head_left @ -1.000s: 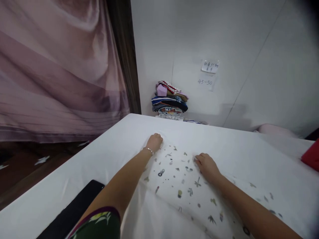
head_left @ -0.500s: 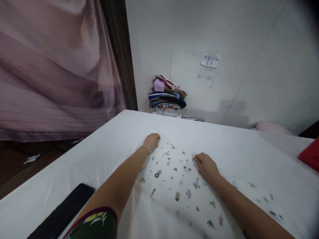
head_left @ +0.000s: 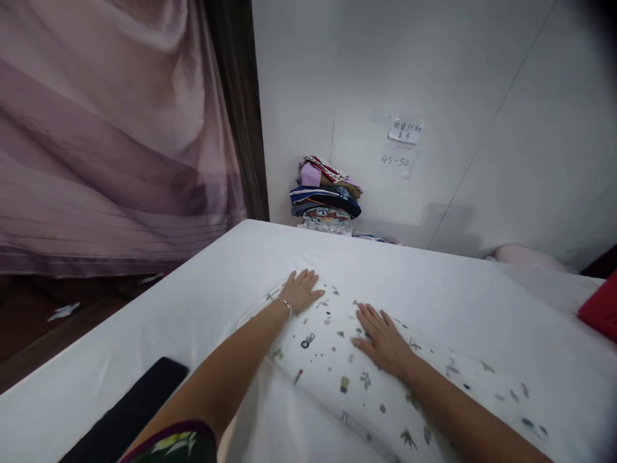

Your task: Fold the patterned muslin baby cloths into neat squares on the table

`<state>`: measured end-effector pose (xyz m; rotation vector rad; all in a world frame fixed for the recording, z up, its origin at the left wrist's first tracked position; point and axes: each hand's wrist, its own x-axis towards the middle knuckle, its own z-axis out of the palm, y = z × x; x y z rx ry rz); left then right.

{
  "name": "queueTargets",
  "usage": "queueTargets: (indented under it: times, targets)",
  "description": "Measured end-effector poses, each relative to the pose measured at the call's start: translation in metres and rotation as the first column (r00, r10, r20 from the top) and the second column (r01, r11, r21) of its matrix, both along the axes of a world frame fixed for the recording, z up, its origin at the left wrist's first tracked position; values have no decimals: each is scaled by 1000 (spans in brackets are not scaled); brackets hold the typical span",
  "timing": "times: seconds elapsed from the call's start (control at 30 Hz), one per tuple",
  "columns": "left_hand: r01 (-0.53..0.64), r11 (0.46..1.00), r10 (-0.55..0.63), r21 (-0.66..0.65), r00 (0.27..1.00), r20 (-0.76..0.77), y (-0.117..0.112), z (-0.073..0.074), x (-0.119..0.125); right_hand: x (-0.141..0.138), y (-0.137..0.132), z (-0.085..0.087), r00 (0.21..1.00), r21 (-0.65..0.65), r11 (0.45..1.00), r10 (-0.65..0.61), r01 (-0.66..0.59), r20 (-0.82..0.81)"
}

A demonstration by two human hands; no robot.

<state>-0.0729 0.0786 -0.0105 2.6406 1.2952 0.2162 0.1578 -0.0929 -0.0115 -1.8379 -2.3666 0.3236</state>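
Observation:
A white cloth printed with small plants and animals lies spread on the white table. My left hand rests flat on the cloth's far left corner, fingers stretched out, a thin bracelet on the wrist. My right hand lies flat on the cloth a little to the right and nearer, fingers spread. Neither hand holds anything.
A black flat object lies at the table's near left edge. A pile of folded clothes sits against the white wall behind the table, under paper notes. A pink curtain hangs left; something red shows at far right.
Both hands were closed on the cloth's far edge; now they have opened and lie flat on it. The cloth's far edge now sits folded nearer me.

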Motion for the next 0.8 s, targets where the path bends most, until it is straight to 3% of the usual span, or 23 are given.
queueTargets:
  times: [0.07, 0.17, 0.23, 0.3, 0.43, 0.57, 0.67, 0.8]
  targets:
    - [-34, 999, 35, -30, 999, 26, 0, 15, -4, 2, -3, 11, 1000, -16, 1000, -22, 21, -16]
    - [-240, 970, 243, -38, 962, 126, -8, 36, -27, 14, -21, 18, 998, 69, 996, -58, 58, 4]
    - [-405, 911, 412, -76, 899, 150, -17, 43, -49, 28, -39, 10, 995, 130, 988, -93, 87, 45]
    - [-497, 858, 511, -130, 853, 105, -29, 44, -69, 42, -55, -7, 988, 153, 981, -131, 117, 87]
    - [-544, 811, 559, -214, 829, 10, -45, 38, -84, 54, -67, -36, 978, 207, 969, -164, 135, 128]
    - [-570, 773, 584, -279, 811, -40, -38, 36, -79, 51, -64, -28, 974, 156, 975, -178, 156, 143]
    - [-572, 758, 590, -315, 806, -44, -28, 37, -76, 51, -69, -21, 960, 194, 959, -237, 206, 152]
    - [-560, 745, 601, -362, 799, -1, -22, 42, -75, 53, -81, -32, 961, 214, 955, -238, 205, 141]
